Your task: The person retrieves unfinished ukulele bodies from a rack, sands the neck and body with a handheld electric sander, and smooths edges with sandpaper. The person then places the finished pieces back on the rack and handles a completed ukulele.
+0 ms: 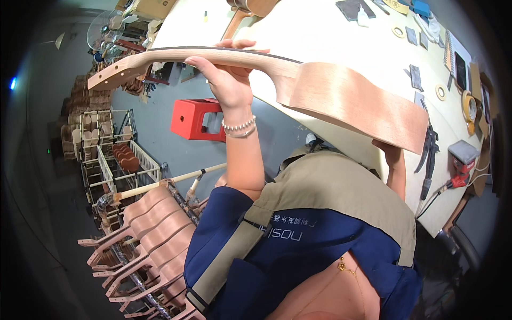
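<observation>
An unfinished pale wooden ukulele (pixel 352 98) is held up across my front, its side turned toward me and its headstock pointing left. My left hand (pixel 229 80) is closed around the neck, with the thumb on the near side and fingertips showing beyond the dark fingerboard edge. At the rounded end of the body, my right hand (pixel 392 152) holds it from the near lower side; the body hides most of those fingers. Several small holes show in the bare headstock.
A white worktable (pixel 320 48) carries another ukulele (pixel 250 8), tape rolls (pixel 469 106), a spiral notebook (pixel 450 58) and a red power sander (pixel 461 160). Beside it stands a red stool (pixel 194 120). At lower left, a rack (pixel 128 256) holds several unfinished ukuleles (pixel 160 224).
</observation>
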A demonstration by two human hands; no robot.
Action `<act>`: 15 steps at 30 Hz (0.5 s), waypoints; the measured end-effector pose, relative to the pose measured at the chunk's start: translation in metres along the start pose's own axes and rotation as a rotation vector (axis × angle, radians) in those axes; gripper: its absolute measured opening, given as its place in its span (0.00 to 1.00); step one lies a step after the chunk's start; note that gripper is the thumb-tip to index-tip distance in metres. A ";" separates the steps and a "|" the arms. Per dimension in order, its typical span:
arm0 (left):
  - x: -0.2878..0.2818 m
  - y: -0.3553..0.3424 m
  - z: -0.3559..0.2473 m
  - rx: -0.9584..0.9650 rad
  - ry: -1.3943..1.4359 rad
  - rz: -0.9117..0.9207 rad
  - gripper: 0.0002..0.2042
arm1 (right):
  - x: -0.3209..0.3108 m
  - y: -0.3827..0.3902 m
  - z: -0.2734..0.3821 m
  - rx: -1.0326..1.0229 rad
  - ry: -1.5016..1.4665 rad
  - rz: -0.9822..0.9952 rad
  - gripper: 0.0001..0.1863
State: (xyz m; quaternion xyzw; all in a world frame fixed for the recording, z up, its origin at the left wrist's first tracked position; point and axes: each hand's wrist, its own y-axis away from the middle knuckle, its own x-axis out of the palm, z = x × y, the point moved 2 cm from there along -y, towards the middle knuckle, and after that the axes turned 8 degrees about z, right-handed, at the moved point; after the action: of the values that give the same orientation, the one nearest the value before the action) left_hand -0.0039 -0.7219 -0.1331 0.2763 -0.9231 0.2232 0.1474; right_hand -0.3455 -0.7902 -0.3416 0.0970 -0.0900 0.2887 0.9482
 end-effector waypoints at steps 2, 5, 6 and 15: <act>-0.002 0.010 -0.007 -0.036 -0.151 0.009 0.38 | -0.003 -0.003 -0.012 -0.005 0.073 0.052 0.33; -0.004 0.012 -0.013 -0.030 -0.191 -0.014 0.38 | 0.003 -0.003 -0.014 0.018 0.039 0.064 0.32; -0.006 0.013 -0.015 -0.031 -0.200 -0.008 0.38 | 0.009 -0.001 -0.012 -0.006 0.047 0.050 0.32; -0.014 0.013 -0.015 -0.038 -0.088 0.030 0.37 | 0.018 0.006 -0.026 0.062 0.005 0.023 0.35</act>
State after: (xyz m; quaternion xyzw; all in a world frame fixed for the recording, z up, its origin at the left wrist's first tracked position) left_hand 0.0024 -0.6985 -0.1297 0.2693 -0.9367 0.1956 0.1087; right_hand -0.3307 -0.7695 -0.3621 0.1246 -0.0797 0.3024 0.9416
